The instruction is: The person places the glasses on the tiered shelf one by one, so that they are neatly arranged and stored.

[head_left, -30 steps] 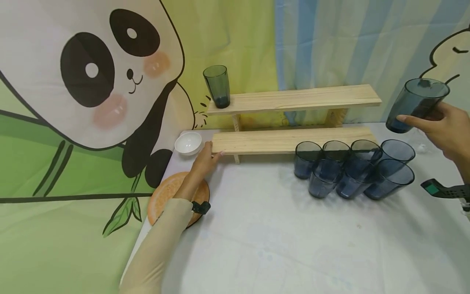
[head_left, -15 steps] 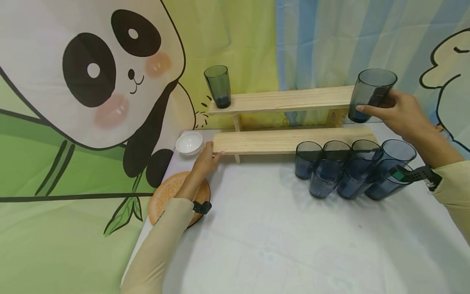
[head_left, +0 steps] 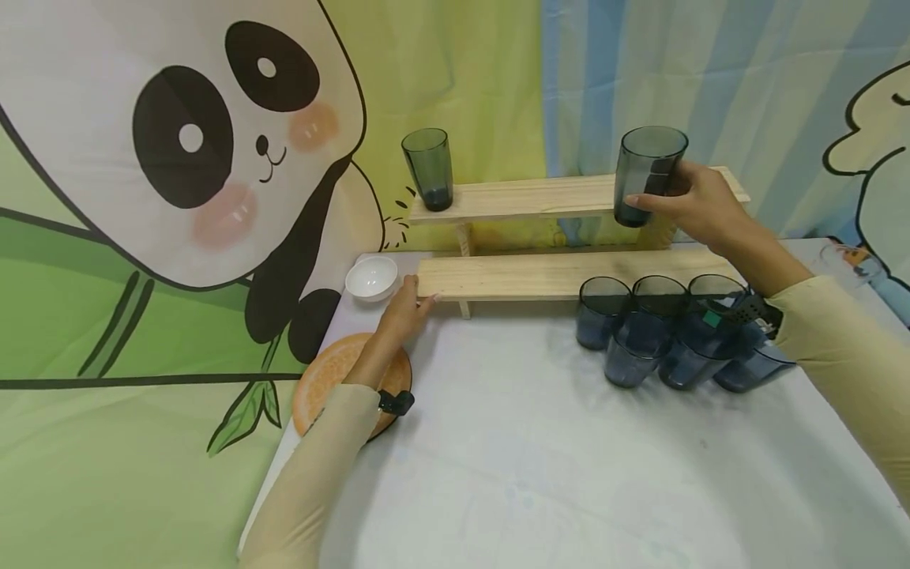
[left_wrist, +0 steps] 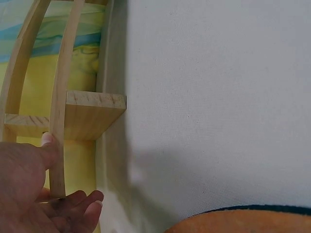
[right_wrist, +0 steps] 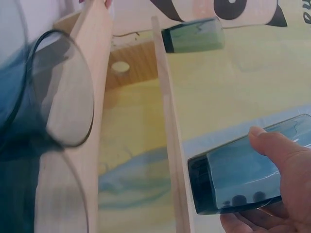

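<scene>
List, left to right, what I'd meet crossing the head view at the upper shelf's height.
Panda face → standing glass on the upper shelf → held glass → right hand gripping it → pale cartoon figure at the edge.

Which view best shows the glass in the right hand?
The head view: the tinted tumbler shows from rim to base, partly covered by the right hand. The right wrist view is closer but crops its rim end; the left wrist view misses it.

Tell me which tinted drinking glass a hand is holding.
The tapered, grey-blue glass in the right hand, near the upper pale wooden shelf; no hand grips the other glasses.
</scene>
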`<state>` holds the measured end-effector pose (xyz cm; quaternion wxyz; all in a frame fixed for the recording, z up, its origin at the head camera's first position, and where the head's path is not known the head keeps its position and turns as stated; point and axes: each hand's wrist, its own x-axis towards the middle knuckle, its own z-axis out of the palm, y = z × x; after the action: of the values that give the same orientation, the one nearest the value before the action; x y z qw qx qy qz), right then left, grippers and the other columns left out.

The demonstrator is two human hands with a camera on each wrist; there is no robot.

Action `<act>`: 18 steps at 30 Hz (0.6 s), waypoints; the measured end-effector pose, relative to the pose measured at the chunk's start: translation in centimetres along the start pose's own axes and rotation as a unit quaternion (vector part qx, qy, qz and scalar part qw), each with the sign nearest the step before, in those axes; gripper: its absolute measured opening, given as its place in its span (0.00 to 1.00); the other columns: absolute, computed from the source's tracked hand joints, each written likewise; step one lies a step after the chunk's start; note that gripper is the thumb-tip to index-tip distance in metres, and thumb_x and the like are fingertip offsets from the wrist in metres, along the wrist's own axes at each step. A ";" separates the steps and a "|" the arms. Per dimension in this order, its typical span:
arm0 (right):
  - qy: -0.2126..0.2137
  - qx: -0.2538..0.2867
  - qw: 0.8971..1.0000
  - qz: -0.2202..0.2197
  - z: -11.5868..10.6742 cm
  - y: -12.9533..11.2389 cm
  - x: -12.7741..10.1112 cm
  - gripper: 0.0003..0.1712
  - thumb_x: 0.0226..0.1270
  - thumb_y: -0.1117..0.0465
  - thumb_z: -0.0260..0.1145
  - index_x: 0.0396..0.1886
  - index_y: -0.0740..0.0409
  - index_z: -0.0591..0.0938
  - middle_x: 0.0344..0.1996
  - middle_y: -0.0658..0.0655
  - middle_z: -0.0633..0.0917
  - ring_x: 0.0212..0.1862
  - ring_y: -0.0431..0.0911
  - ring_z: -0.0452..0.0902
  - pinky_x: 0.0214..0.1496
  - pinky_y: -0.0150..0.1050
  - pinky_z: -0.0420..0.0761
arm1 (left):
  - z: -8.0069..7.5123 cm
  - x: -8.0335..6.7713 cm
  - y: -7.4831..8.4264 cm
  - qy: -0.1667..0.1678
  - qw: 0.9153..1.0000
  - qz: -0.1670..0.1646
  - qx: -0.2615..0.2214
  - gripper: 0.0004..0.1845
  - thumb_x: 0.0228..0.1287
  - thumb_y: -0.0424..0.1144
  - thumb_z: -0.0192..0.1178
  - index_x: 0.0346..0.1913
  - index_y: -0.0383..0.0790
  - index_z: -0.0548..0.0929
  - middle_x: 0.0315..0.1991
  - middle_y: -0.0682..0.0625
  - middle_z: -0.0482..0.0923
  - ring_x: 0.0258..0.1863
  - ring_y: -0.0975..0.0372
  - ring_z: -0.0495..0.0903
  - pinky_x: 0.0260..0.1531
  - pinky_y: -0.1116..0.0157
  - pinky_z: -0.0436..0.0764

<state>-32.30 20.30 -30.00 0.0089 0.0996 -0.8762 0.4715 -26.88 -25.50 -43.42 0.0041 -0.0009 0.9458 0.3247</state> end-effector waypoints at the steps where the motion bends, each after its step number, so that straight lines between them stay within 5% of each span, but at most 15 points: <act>1: -0.002 0.003 1.000 -0.003 0.4 -0.4 0.3 0.48 0.63 0.39 0.70 0.74 0.59 0.66 0.61 0.64 0.76 0.62 0.57 0.71 0.64 0.59 0.67 | 0.0 0.0 0.0 0.000 1.000 0.000 0.001 0.37 0.76 0.51 0.56 0.74 0.31 0.54 0.69 0.31 0.64 0.65 0.44 0.69 0.60 0.49 0.70; 18: -0.029 0.026 0.999 -0.030 7.0 -5.1 5.3 0.49 0.60 0.37 0.72 0.73 0.58 0.67 0.60 0.59 0.76 0.59 0.52 0.72 0.59 0.50 0.71 | 0.1 0.2 -0.5 0.002 1.000 0.002 -0.006 0.38 0.75 0.53 0.56 0.74 0.32 0.54 0.69 0.31 0.64 0.65 0.44 0.70 0.60 0.50 0.71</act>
<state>-35.96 10.88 -29.13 -0.0045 0.1397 -0.8599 0.4910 -27.06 -25.81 -43.82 0.0011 0.0001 0.9438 0.3306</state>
